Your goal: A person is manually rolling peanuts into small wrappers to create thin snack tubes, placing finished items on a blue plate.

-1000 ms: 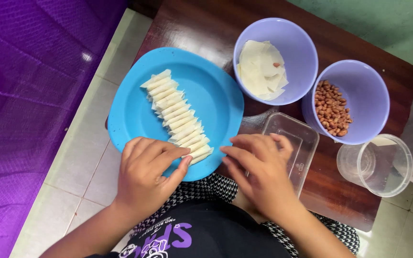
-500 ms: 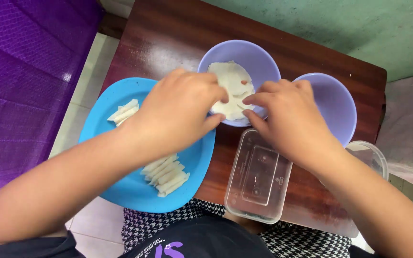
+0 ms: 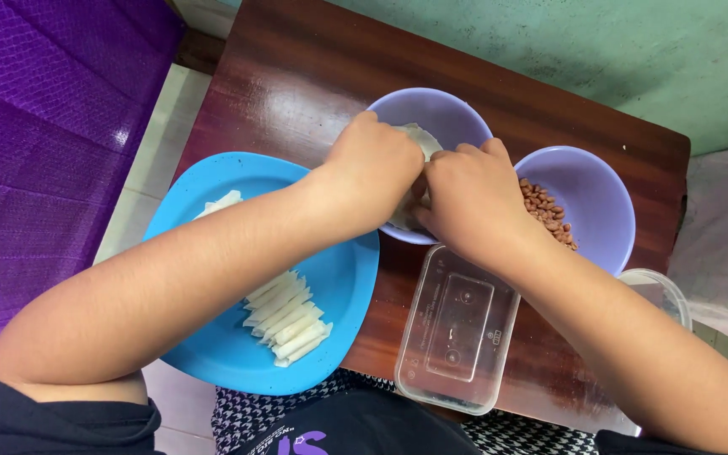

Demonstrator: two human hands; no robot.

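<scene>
Both of my hands are over a lilac bowl that holds pale thin wrappers. My left hand and my right hand meet above the bowl's near side, fingers curled down onto the wrappers. The grip itself is hidden under my knuckles. A blue plate at the left carries a row of white rolled sticks, partly covered by my left forearm. A second lilac bowl at the right holds brown peanuts.
An upside-down clear rectangular container lies at the table's near edge. A round clear tub sits at the right, behind my right forearm. The dark wooden table stands between a purple cloth and a green wall.
My hands rose from the plate's near edge to the wrapper bowl and have closed in together over its near side. The view has shifted slightly.
</scene>
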